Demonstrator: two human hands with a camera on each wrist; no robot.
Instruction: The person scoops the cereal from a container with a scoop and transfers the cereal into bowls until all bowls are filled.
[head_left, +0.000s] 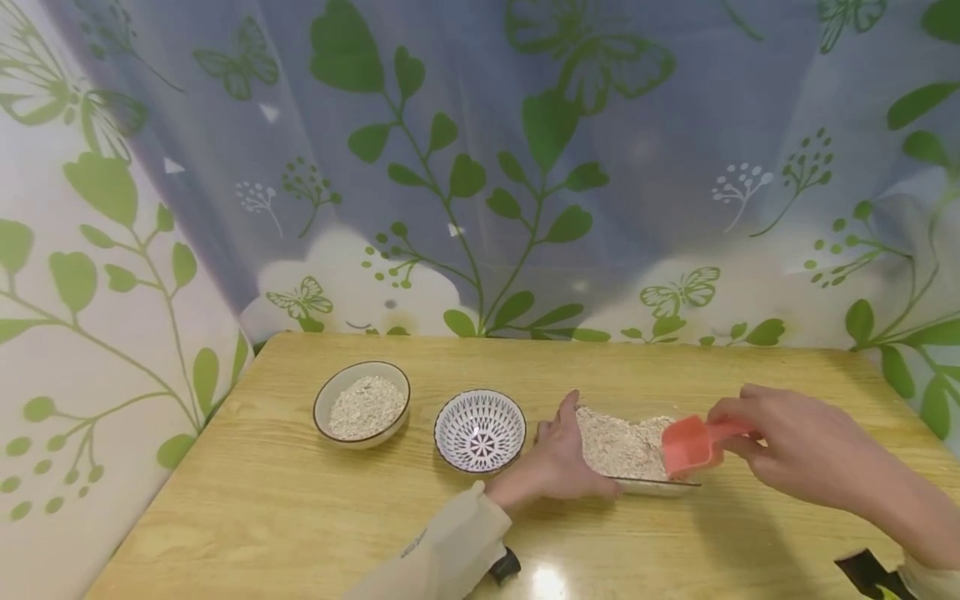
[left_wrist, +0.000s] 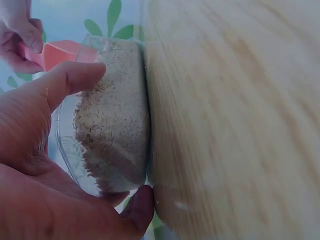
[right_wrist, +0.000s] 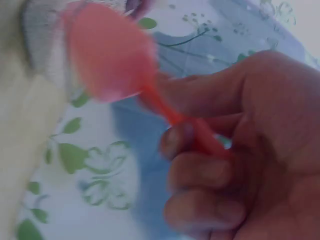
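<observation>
A clear rectangular container (head_left: 652,486) of oat flakes (head_left: 618,442) stands on the table. At its left end my left hand (head_left: 566,462) grips it; in the left wrist view the thumb (left_wrist: 82,75) lies along one side wall and other fingers are partly hidden round the end. My right hand (head_left: 802,446) holds a red-pink scoop (head_left: 686,446) by its handle. The scoop's head is tilted over the container's right end, at the oats. In the right wrist view the fingers wrap the scoop's handle (right_wrist: 205,140). What the scoop's bowl contains is hidden.
Left of the container sits a small patterned bowl (head_left: 480,432) with nothing in it, close to my left hand. Farther left, a bowl (head_left: 393,429) holds oat flakes. The wooden table (head_left: 247,517) ends at a leaf-printed curtain (head_left: 480,208) behind.
</observation>
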